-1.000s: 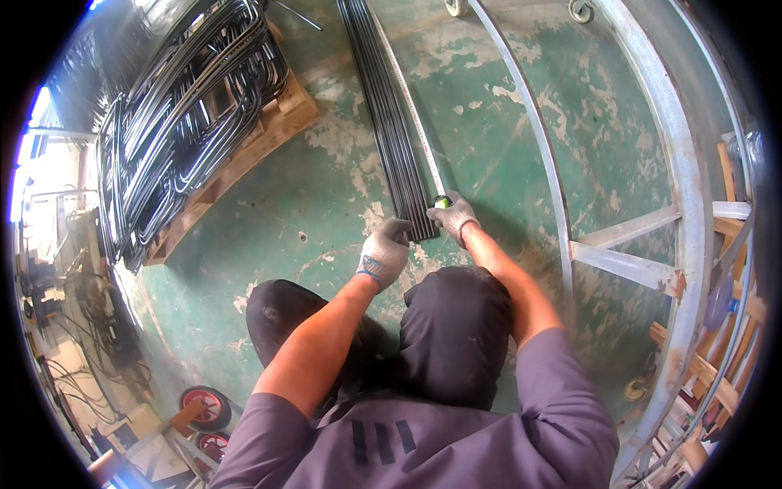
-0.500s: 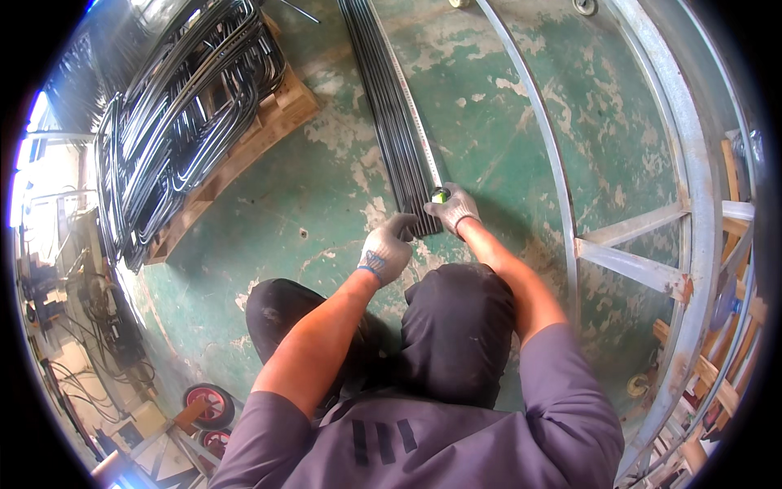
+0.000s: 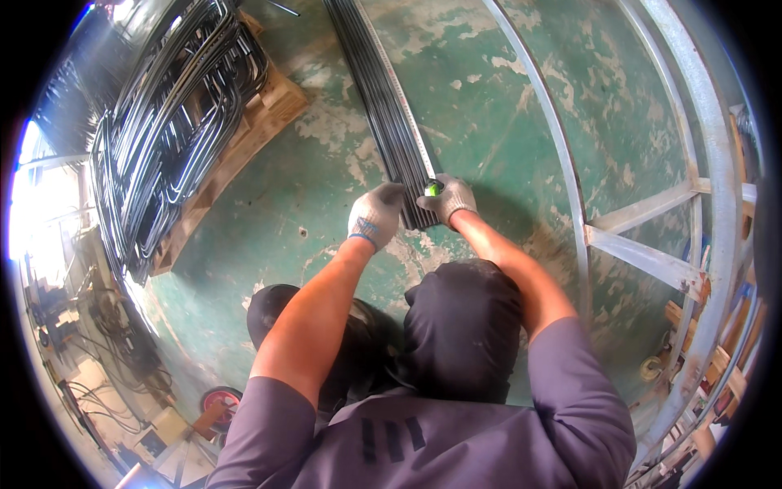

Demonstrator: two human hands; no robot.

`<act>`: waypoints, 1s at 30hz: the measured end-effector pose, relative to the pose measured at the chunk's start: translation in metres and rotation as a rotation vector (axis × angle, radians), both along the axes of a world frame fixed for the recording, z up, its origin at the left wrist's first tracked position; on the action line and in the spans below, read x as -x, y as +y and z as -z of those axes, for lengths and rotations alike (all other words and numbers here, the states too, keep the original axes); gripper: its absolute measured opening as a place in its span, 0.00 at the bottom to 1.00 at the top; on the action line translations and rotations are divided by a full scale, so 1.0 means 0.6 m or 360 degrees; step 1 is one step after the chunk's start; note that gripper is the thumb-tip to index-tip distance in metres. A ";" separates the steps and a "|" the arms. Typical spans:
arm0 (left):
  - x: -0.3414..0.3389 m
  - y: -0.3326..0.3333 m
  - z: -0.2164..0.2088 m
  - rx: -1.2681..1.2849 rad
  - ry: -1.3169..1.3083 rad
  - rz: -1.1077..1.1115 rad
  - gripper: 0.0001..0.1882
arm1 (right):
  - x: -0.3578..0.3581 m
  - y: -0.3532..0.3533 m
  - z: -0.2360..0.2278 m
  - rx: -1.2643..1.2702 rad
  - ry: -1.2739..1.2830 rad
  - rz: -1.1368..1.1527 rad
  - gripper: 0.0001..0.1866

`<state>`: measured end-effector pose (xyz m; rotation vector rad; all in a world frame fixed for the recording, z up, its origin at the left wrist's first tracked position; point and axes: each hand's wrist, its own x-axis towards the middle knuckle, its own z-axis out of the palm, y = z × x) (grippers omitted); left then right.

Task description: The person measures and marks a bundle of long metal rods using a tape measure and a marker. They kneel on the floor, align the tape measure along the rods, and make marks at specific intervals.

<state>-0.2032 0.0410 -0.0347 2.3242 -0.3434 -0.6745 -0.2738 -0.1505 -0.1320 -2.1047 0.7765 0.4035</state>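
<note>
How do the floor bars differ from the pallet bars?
The floor bars are straight; the pallet bars are bent. The floor bars lie side by side in a flat row; the pallet bars form a thick pile. Both are slim and dark.

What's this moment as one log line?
left hand: beside dark rods, contact unclear | right hand: holding tape measure | tape blade: extended along rods

Both arms reach up from the lower edge! The gloved left hand (image 3: pixel 375 216) sits near the centre, back showing, fingers bent rightward, fingertips hard to see. Just right, the gloved right hand (image 3: pixel 451 201) is curled in a grip. Left forearm (image 3: pixel 314 306) slants rightward, right forearm (image 3: pixel 509 265) leftward, elbows bent!
</note>
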 end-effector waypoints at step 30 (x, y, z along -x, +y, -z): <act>-0.040 0.194 -0.224 0.0565 0.0679 -0.0557 0.13 | 0.004 -0.016 0.022 -0.0205 0.0115 0.0097 0.47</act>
